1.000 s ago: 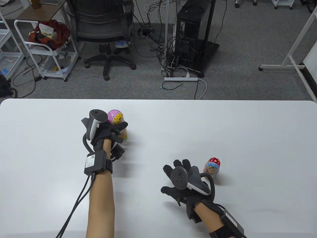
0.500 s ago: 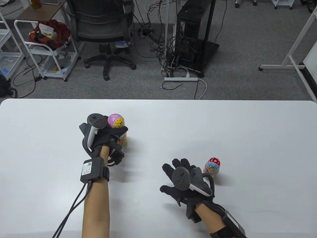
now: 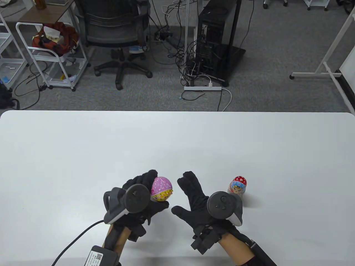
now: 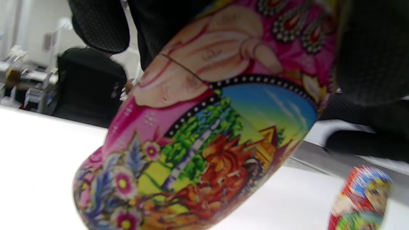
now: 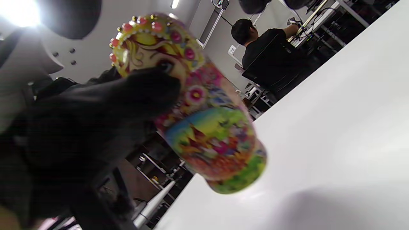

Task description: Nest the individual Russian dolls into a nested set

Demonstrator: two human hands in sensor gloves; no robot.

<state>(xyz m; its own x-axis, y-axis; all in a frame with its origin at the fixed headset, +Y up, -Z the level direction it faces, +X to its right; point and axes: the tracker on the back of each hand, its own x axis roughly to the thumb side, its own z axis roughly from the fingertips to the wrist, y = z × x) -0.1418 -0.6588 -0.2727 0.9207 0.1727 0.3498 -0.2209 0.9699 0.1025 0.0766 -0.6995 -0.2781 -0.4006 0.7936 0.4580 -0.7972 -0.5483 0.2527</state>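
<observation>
My left hand (image 3: 144,199) grips the large pink and yellow doll (image 3: 161,189) around its middle and holds it just above the white table (image 3: 83,155), near the front centre. The doll fills the left wrist view (image 4: 204,134) and shows in the right wrist view (image 5: 204,127), whole and closed. My right hand (image 3: 191,196) is open with fingers spread, just right of the large doll, touching nothing. A small red and blue doll (image 3: 238,187) stands upright on the table right of my right hand; it also shows in the left wrist view (image 4: 361,198).
Beyond the table's far edge are an office chair (image 3: 116,33), a white wire cart (image 3: 52,52), a black computer tower (image 3: 216,38) with cables, and a white stand (image 3: 327,66).
My left hand has carried the large doll from the middle left of the table toward me and to the right, beside my right hand. My right hand has shifted slightly left and opened toward it.
</observation>
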